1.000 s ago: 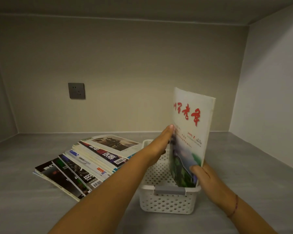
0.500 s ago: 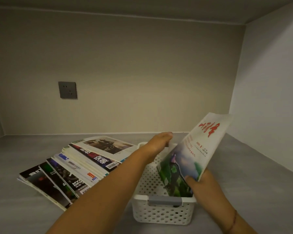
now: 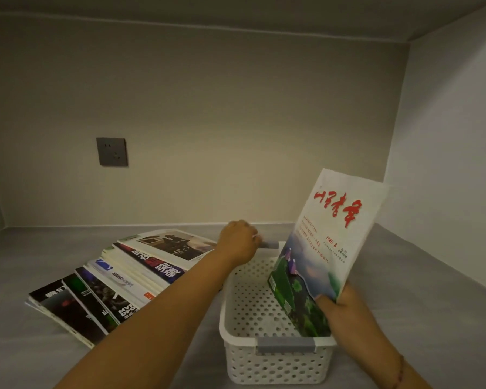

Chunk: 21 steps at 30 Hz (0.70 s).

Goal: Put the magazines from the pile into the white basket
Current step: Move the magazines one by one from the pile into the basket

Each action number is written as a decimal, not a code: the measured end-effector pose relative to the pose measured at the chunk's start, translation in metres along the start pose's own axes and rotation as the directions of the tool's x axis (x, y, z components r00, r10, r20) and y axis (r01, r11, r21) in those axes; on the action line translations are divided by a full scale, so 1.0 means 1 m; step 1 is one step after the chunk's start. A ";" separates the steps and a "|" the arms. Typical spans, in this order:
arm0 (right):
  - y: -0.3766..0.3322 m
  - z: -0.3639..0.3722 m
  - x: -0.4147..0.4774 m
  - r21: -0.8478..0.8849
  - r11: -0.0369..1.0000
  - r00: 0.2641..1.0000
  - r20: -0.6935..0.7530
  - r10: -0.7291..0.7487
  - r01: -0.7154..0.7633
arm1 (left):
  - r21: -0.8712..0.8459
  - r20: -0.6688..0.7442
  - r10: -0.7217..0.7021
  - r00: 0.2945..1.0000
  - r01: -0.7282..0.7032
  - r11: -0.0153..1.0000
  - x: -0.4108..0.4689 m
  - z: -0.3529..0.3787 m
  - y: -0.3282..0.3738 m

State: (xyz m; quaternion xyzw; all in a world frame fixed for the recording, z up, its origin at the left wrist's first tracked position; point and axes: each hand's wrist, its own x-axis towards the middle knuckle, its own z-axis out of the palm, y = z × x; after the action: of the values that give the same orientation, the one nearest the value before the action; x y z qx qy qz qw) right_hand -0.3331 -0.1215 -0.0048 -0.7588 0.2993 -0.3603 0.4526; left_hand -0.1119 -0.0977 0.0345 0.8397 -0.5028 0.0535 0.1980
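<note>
A white perforated basket (image 3: 275,363) with grey handles stands on the grey shelf at lower centre. My right hand (image 3: 345,307) pinches the lower corner of a white magazine (image 3: 328,242) with red title characters and a green landscape. The magazine leans to the right, its bottom edge down inside the basket against the right wall. My left hand (image 3: 237,242) curls its fingers round the basket's far rim by the grey far handle (image 3: 270,244). A fanned pile of magazines (image 3: 118,282) lies flat to the left of the basket.
The shelf is a box-like alcove with a back wall, a right side wall (image 3: 446,164) close to the basket and a low ceiling. A dark wall socket (image 3: 112,151) sits on the back wall at left. Bare grey shelf surface (image 3: 421,290) lies right of the basket.
The white magazine has tilted from upright to leaning right and sunk lower into the basket. My left hand left the magazine's edge and moved to the basket's far rim, fingers now curled.
</note>
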 end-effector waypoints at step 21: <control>-0.003 -0.004 -0.004 0.041 0.992 0.990 -0.064 0.124 -0.122 | -0.923 0.268 0.073 0.961 0.234 0.307 0.034 0.022 0.056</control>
State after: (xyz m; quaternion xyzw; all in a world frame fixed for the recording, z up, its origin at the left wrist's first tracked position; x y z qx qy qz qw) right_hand -0.3380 -0.1192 -0.0018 -0.7181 0.3537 -0.3620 0.4777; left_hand -0.1463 -0.1579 0.0401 0.5860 -0.4159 -0.3722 0.5874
